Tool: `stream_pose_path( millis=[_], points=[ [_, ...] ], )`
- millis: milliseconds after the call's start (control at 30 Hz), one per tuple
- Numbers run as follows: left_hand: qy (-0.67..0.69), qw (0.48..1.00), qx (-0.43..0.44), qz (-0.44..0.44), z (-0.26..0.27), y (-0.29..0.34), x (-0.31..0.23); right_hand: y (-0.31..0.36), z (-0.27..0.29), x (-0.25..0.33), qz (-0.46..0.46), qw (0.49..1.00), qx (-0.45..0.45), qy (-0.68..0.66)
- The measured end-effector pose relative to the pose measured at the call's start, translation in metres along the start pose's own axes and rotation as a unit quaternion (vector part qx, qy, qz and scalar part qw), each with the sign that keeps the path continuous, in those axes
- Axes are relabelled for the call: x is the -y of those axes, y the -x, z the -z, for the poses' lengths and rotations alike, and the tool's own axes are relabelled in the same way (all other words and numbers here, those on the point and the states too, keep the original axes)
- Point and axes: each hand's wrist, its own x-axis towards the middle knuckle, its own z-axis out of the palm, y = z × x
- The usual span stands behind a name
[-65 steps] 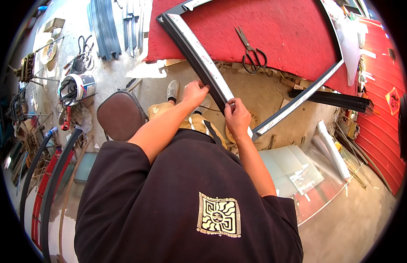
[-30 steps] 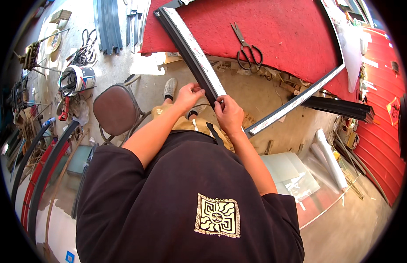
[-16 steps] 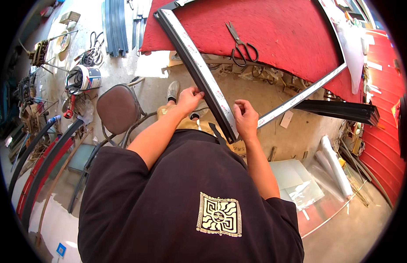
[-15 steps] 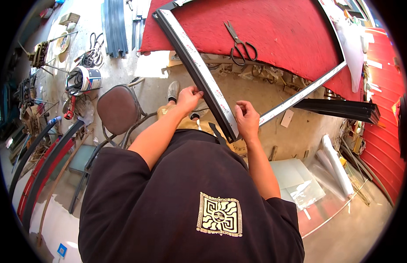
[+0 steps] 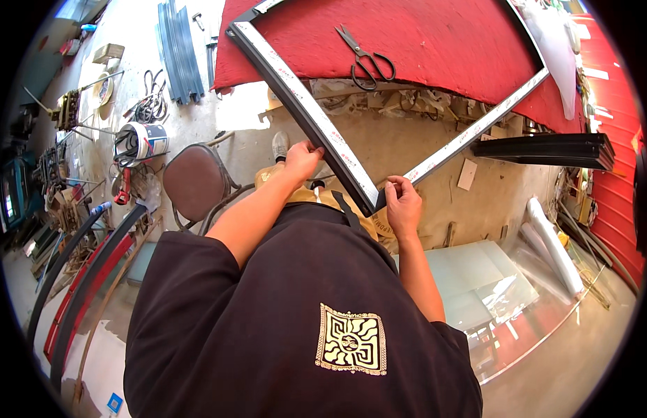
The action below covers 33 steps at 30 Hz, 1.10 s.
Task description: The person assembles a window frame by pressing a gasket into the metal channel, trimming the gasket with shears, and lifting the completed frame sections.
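A dark window frame [image 5: 306, 110] with printed white film on its faces lies partly on a red-covered table, its near corner jutting toward my body. My left hand [image 5: 302, 160] is closed at the outer edge of its left side, fingertips against the dark profile. Just right of the near corner, my right hand [image 5: 404, 203] has thumb and fingers pinched together at the frame; the exact contact is partly hidden by the fingers. Black-handled scissors [image 5: 365, 59] lie open on the red cover, inside the frame's outline.
The red table cover [image 5: 435, 42] fills the far side. To the left stand a brown-seated chair [image 5: 195, 182] and a white bucket [image 5: 146, 139]. Dark profiles [image 5: 546, 151] stick out at the right. Glass sheets [image 5: 470, 279] and a rolled clear film [image 5: 553, 244] lie lower right.
My right hand has shifted down and slightly right, closer to the frame's near corner, and its fingers pinch there. The left hand keeps to the frame's edge. The view has shifted a little.
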Motion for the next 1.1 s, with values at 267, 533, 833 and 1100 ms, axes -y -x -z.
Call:
stream_pose_path(
  millis=[267,533,833,1100],
  points=[
    [0.046,0.992,0.107,0.056,0.017,0.017,-0.017,0.003,-0.001,-0.010,-0.001,0.999,-0.027,-0.033],
    [-0.064,0.994,0.083,0.026,0.008,0.018,-0.025,-0.001,0.002,-0.041,-0.035,0.994,-0.068,-0.080],
    [0.048,0.994,0.065,0.067,0.034,-0.001,-0.026,-0.010,0.018,-0.057,-0.109,0.971,-0.120,-0.174],
    [0.066,0.990,0.084,0.093,0.047,-0.016,-0.025,-0.014,0.012,-0.069,-0.125,0.967,-0.120,-0.187]
  ],
)
